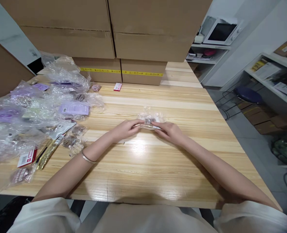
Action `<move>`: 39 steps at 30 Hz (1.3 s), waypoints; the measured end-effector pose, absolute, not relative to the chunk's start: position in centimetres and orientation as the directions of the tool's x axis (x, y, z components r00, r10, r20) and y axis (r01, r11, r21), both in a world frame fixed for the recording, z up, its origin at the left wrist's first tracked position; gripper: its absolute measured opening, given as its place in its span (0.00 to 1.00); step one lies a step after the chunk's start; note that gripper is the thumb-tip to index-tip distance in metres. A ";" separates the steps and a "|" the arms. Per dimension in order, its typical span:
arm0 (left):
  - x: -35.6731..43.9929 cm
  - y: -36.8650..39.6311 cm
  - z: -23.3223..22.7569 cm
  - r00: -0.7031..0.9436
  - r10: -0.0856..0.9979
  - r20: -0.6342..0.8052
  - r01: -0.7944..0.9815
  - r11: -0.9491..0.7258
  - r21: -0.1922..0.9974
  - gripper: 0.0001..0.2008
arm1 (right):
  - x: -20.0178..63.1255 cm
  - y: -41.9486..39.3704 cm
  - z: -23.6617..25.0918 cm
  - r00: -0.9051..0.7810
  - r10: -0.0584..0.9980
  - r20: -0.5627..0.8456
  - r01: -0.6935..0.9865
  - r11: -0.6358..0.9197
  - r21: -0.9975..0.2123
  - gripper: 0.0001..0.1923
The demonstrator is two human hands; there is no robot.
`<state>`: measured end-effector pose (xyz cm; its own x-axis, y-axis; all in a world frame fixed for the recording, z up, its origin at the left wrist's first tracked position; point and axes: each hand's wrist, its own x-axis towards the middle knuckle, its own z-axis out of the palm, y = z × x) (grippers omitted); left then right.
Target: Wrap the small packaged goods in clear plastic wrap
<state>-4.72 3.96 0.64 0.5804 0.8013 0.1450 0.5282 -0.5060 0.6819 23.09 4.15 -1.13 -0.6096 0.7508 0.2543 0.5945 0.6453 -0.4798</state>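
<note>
A pale, wood-grained rectangular worktop [138, 174] carries everything. At its back stand brown cardboard boxes [153, 45], stacked and shut as far as they show. A loose heap of clear and lilac plastic packages [74, 109] covers the left side, mixed rather than set in order; whether these are finished or waiting, I cannot tell. The left hand [124, 129] and right hand [172, 132] meet near the middle, fingers pinching opposite ends of a clear crinkled plastic packet [149, 120] with a dark patch, down at the worktop. Handling this one piece seems underway, not complete; whether it is sealed is unclear. Apart, near the boxes, lies a small flat red-and-white rectangular pack [117, 86], untouched.
</note>
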 end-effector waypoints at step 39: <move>-9.0 3.2 -1.8 0.326 0.874 0.361 0.745 -0.473 0.471 0.32 | 28.0 24.2 -0.8 0.265 0.908 0.326 0.894 -0.105 -0.435 0.29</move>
